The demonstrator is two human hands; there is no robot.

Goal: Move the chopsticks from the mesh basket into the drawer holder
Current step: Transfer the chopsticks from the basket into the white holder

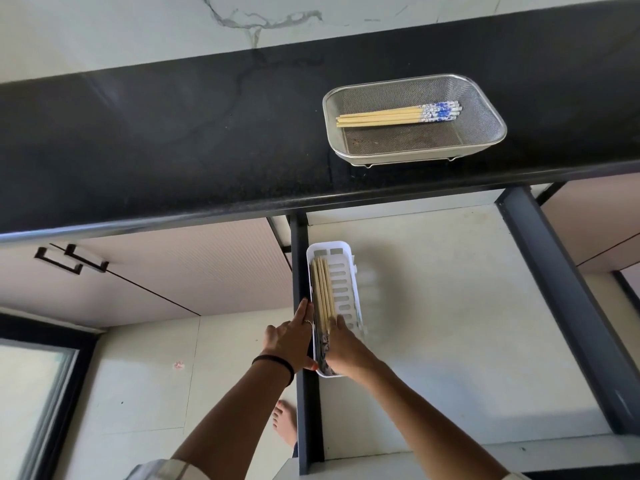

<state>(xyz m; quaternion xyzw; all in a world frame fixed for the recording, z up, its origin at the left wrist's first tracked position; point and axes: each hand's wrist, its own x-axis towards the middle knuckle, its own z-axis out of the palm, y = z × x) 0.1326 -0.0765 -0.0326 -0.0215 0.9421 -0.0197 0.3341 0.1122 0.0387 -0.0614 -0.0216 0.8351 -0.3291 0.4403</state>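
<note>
The left hand (291,337) lies flat with its grip spread against the side of the white holder (346,282) in the open drawer (450,323), while the right hand (346,348) presses some chopsticks (322,292) down inside it, fingers mostly straight. I think it helps to keep them lined up and let go gently. More chopsticks (398,115) wait in the mesh basket (485,112) on the desk (173,133) at one o'clock; I see no writing.

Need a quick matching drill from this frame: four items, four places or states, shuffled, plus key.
Items:
1. mesh basket
2. white holder
3. left hand
4. right hand

Places/states:
A. flat against the holder's outer left wall
B. on the black countertop, chopsticks inside
C. in the open drawer, chopsticks along its left side
D. fingers on the chopsticks inside the holder

Pairs: 1-B, 2-C, 3-A, 4-D
</note>
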